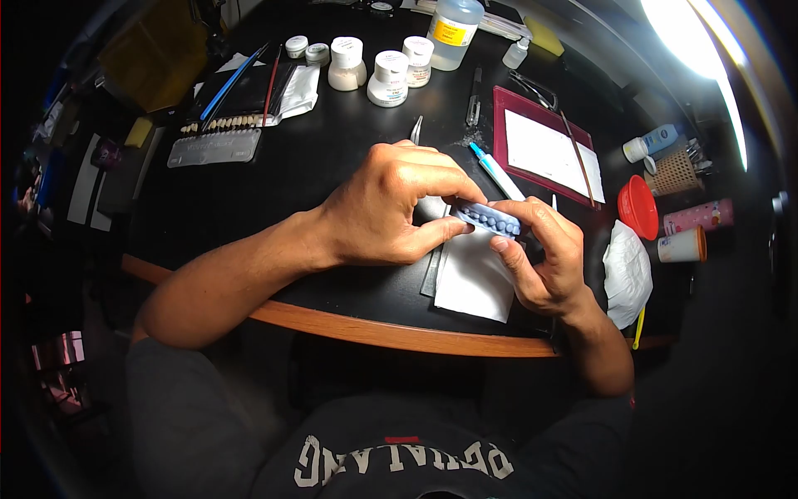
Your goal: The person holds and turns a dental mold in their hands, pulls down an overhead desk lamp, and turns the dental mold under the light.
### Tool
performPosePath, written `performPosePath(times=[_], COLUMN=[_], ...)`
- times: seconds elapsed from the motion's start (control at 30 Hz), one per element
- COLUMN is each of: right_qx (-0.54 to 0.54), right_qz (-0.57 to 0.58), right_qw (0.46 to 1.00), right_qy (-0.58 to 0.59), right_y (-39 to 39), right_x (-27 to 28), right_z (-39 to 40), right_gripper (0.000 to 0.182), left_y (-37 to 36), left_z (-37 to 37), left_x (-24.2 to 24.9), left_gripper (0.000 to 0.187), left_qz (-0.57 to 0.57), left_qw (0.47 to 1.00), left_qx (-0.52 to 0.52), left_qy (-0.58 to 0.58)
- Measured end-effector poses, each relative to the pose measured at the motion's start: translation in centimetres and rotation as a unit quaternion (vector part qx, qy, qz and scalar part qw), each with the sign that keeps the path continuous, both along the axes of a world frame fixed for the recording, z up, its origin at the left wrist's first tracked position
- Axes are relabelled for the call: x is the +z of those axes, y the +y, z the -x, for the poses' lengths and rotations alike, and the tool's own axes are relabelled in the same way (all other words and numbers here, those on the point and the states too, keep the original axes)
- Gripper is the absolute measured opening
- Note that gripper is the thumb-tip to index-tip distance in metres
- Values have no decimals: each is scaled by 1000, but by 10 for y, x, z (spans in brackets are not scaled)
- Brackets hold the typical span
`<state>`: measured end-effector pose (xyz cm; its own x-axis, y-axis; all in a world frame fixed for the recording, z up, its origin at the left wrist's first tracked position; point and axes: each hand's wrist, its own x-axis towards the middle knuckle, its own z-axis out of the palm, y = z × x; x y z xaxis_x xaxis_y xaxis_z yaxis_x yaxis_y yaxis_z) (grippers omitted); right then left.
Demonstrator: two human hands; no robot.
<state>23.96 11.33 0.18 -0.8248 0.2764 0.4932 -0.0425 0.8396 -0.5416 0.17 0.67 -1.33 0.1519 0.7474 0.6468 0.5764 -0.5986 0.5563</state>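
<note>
A blue-grey dental model [490,220] with a row of teeth is held up over the front part of the table between both hands. My left hand [391,200] pinches its left end between thumb and fingers. On the other end, my right hand [549,254] has its fingers on top and the thumb below. Beneath the hands lies a folded white paper towel [475,283]. Just beyond them rests a white tube with a blue tip [497,170]. A metal tool tip [416,129] shows behind my left hand.
Several powder jars [347,65] and a large bottle [455,33] stand at the back. A tooth shade guide [214,143] lies left. To the right are a maroon tray [500,112] bearing a brush [579,158], a red bowl [637,206] and a crumpled white cloth [628,270].
</note>
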Motion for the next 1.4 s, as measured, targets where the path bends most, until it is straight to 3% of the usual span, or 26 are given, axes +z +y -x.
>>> performPosePath(times=[0.4,1.4], right_qx=[8,6], right_qz=[-15,-17], right_qw=[1000,1000], right_qy=[15,0], right_y=[2,1], right_x=[-3,-1], right_z=[1,-1], right_gripper=[34,40], left_y=[-1,-3], left_z=[0,1], left_x=[1,0], left_gripper=[32,35], left_qz=[-70,-74], left_qw=[995,992], left_qx=[28,34], left_qy=[71,100])
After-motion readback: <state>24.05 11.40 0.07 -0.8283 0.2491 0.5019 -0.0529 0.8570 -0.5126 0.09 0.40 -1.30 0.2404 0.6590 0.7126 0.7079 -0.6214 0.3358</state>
